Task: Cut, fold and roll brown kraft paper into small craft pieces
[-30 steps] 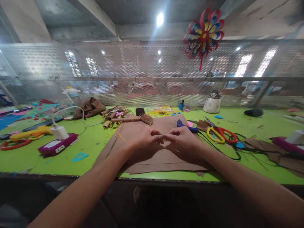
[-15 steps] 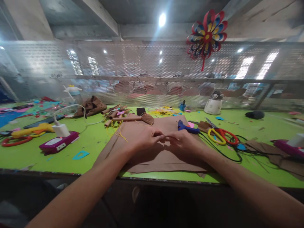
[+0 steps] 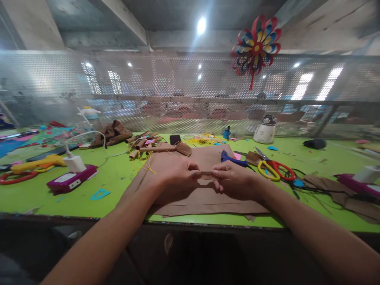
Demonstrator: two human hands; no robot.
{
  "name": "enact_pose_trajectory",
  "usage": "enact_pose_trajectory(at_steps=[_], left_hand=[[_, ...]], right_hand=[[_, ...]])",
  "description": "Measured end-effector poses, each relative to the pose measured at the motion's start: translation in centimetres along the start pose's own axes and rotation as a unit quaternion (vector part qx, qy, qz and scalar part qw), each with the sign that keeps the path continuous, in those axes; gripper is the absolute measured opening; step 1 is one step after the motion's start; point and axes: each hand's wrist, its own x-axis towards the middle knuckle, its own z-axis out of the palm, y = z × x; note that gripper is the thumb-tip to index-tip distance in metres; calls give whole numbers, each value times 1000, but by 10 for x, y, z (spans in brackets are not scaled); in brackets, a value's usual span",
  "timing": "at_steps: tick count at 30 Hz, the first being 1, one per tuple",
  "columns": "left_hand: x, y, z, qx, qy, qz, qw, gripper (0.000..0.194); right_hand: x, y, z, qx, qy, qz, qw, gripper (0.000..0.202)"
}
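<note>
Between my two hands a thin strip of brown paper (image 3: 206, 173) is held level, a short length of it showing. My left hand (image 3: 184, 174) pinches its left end, thumb against fingers. At the other end my right hand (image 3: 230, 174) grips it with thumb and forefinger, the lower fingers curled beneath. Both hands are above large sheets of brown paper (image 3: 190, 208) lying on the green table (image 3: 124, 190). Just behind my right hand lies a blue glue gun (image 3: 233, 159). A rolled brown paper stick with a pleated fan-shaped end (image 3: 184, 149) rests on the sheets' far edge.
Scissors with red and yellow handles (image 3: 276, 170) and black cables lie to the right. Purple power strips (image 3: 73, 178) sit on both sides. Brown paper rolls (image 3: 135, 154), yellow string (image 3: 202, 138) and a white bottle (image 3: 265, 130) stand farther back, before a perforated metal screen (image 3: 178, 83).
My hands have drawn slightly apart, so the brown paper strip between them now shows. The whole view has shifted slightly.
</note>
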Motion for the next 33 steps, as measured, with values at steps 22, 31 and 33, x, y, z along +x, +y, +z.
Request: enact_pose_trajectory(at_steps=[22,31,33], left_hand=[[11,-16,4,-230,-69,51,969,21],[5,-7,10,-464,-155,82,868,17],[5,-5,14,-501,-184,96,840,19]], right_hand=[[19,23,-29,157,36,-39,986,28],[9,2,-21,231,-2,-108,967,32],[8,-1,-16,204,3,-133,970,21]])
